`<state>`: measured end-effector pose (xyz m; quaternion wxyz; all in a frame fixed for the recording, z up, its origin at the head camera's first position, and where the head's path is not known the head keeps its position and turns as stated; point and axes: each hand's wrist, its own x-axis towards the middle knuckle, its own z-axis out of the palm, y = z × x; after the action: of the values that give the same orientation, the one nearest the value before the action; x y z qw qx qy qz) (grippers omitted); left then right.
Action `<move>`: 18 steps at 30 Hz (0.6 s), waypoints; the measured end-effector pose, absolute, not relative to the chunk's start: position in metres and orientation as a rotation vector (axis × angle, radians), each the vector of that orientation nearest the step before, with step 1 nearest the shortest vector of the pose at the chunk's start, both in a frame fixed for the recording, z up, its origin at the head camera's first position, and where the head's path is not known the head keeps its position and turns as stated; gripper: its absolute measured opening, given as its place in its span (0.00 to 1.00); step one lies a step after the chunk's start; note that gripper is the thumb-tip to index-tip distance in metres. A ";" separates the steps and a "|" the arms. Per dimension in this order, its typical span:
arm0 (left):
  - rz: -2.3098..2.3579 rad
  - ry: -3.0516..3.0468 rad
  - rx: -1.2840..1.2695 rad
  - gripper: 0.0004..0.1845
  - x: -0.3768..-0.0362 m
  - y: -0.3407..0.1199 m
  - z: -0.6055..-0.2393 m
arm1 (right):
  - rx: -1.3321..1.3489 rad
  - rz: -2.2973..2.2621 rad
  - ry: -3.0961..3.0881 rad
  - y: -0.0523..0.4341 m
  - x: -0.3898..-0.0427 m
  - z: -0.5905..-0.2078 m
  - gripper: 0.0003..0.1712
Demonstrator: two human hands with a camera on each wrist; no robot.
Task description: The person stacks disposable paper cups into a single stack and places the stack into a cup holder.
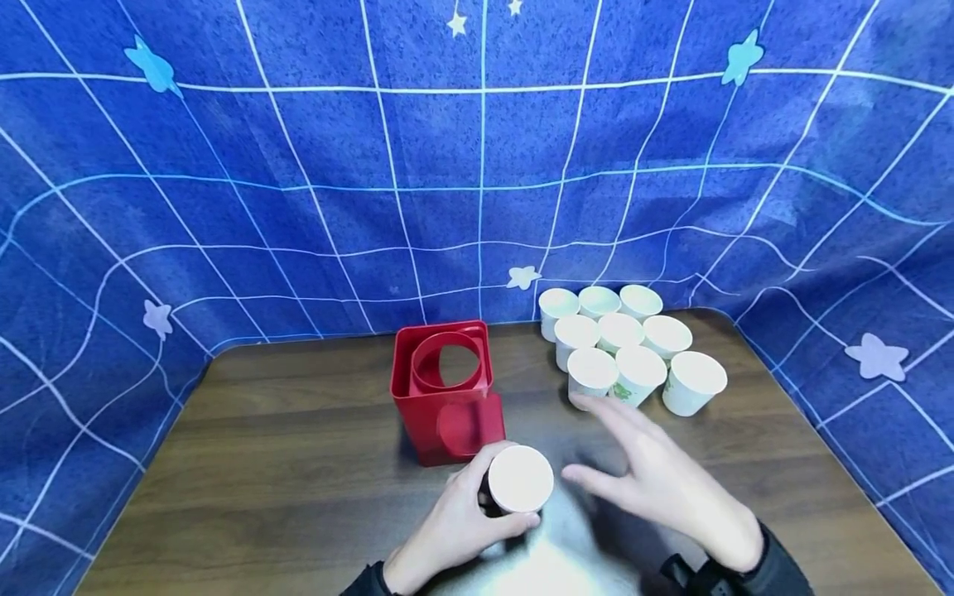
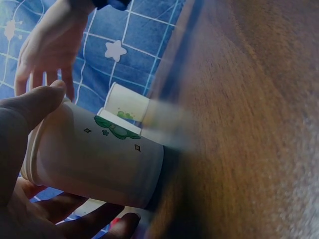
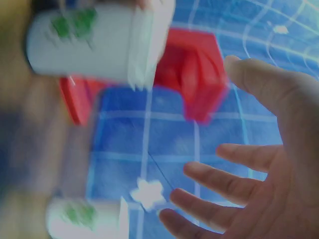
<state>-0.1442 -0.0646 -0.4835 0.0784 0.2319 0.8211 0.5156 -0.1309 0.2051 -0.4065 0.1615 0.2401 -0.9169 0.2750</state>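
Note:
My left hand (image 1: 464, 520) holds a white paper cup (image 1: 521, 479) near the front of the table, fingers and thumb curled round its side. In the left wrist view the cup (image 2: 94, 154) shows a green printed picture, and its rim has layered edges. My right hand (image 1: 671, 488) is apart from that cup, over the table to its right, fingers spread and holding nothing. In the right wrist view this hand's fingers (image 3: 224, 181) are extended. Just behind the held cup stands a red square holder (image 1: 447, 397) with a round ring in its top.
Several white paper cups (image 1: 639, 366) stand upright in rows at the back right of the brown wooden table (image 1: 261, 447). A blue cloth (image 1: 417, 207) with white lines and stars hangs behind the table and along its sides.

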 end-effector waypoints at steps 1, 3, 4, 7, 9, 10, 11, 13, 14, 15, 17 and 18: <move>1.541 2.457 0.689 0.39 -0.144 -0.064 -0.484 | 0.667 0.785 -2.581 0.211 -0.132 -0.404 0.45; 1.531 2.457 0.683 0.39 -0.142 -0.064 -0.485 | 0.623 0.795 -2.516 0.222 -0.132 -0.399 0.46; 1.526 2.457 0.681 0.39 -0.141 -0.063 -0.486 | 0.602 0.799 -2.490 0.228 -0.132 -0.396 0.46; 1.521 2.448 0.669 0.39 -0.140 -0.062 -0.486 | 0.538 0.821 -2.431 0.243 -0.134 -0.390 0.47; 1.512 2.453 0.658 0.38 -0.140 -0.062 -0.486 | 0.497 0.818 -2.393 0.253 -0.136 -0.385 0.48; 1.509 2.454 0.653 0.39 -0.140 -0.062 -0.485 | 0.477 0.814 -2.371 0.258 -0.137 -0.383 0.48; 1.508 2.454 0.651 0.38 -0.141 -0.062 -0.484 | 0.456 0.815 -2.350 0.263 -0.138 -0.381 0.48; 1.504 2.455 0.652 0.38 -0.142 -0.063 -0.483 | 0.414 0.819 -2.316 0.272 -0.141 -0.378 0.48; 1.503 2.455 0.654 0.38 -0.143 -0.063 -0.483 | 0.388 0.816 -2.301 0.277 -0.142 -0.377 0.47; 1.504 2.454 0.657 0.39 -0.143 -0.063 -0.482 | 0.362 0.813 -2.289 0.281 -0.144 -0.376 0.46; 1.506 2.454 0.660 0.39 -0.144 -0.064 -0.482 | 0.313 0.816 -2.272 0.290 -0.148 -0.376 0.46; 1.506 2.456 0.661 0.39 -0.145 -0.064 -0.481 | 0.285 0.815 -2.268 0.294 -0.150 -0.376 0.45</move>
<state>-0.1450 -0.0643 -0.4812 0.0930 0.2227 0.8273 0.5072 -0.1496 0.2940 -0.3763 0.3497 0.1101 -0.8756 0.3145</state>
